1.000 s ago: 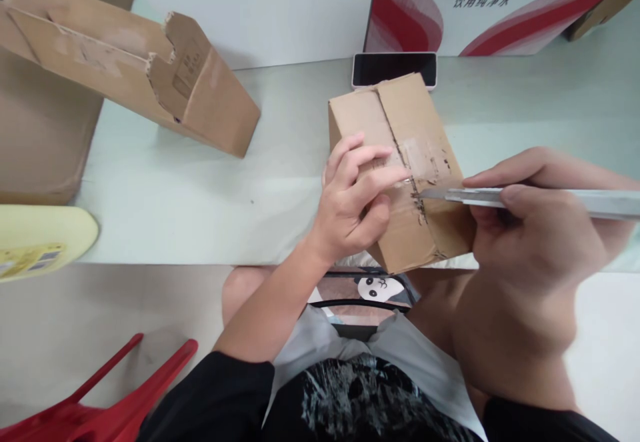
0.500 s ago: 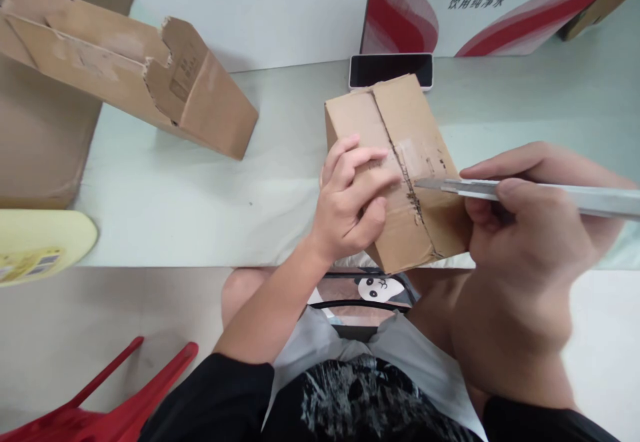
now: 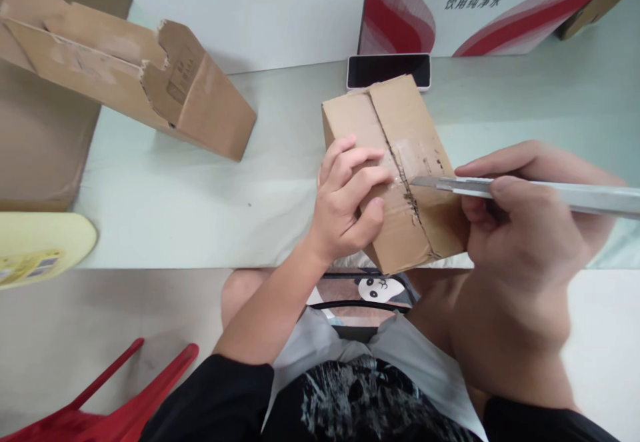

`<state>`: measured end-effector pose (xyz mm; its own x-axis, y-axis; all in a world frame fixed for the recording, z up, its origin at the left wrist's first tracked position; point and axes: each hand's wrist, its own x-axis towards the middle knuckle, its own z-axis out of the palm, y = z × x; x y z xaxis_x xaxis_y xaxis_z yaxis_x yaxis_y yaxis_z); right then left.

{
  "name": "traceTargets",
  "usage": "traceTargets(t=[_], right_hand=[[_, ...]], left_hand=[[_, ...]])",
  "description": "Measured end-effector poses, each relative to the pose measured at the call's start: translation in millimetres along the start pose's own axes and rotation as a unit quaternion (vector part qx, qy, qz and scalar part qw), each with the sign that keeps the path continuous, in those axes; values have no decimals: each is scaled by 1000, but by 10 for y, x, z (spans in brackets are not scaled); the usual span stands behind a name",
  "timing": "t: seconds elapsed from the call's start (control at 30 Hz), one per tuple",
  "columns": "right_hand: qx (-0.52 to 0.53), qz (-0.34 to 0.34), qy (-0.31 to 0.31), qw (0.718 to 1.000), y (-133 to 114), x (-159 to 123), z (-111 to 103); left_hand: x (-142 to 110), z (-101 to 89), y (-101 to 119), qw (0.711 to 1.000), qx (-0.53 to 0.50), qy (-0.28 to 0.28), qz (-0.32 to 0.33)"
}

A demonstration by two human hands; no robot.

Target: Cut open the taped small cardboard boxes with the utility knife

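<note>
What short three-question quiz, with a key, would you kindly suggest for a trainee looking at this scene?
1. Multiple choice: seen from the person's seat, where is the dark-screened phone relative to the small cardboard box?
A) On top of it
B) Beyond its far end
C) Nearer the person than it

2. True or false: the left hand is lifted away from that box, touching nothing.

3. Open: which tool is in the right hand, and which way does its blade point?

Key:
1. B
2. False; its fingers rest on the box.
3. A box cutter; toward the left hand.

Black sleeves (image 3: 215,389), grey shorts (image 3: 420,355)
</note>
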<state>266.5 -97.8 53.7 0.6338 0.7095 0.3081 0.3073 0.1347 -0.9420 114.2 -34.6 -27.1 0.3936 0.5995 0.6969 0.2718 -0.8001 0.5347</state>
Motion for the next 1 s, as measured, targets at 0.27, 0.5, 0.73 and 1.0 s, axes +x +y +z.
traceTargets(t=[0.27,0.5,0.73,1.0], right_hand=[[-19,24,0,1000,-59,-33,10],[-17,-10,-22,1000,50,-5,-37],[14,0,-33,999,62,6,-32],[35,-17,-141,989,100,-3,-147]], left_hand=[[-30,-24,-20,1000,7,-28,-10],[-14,3,-4,1000,14,-4,0],[24,-88,-87,999,24,-47,-3],[65,-215,-206,997,4,-68,23]])
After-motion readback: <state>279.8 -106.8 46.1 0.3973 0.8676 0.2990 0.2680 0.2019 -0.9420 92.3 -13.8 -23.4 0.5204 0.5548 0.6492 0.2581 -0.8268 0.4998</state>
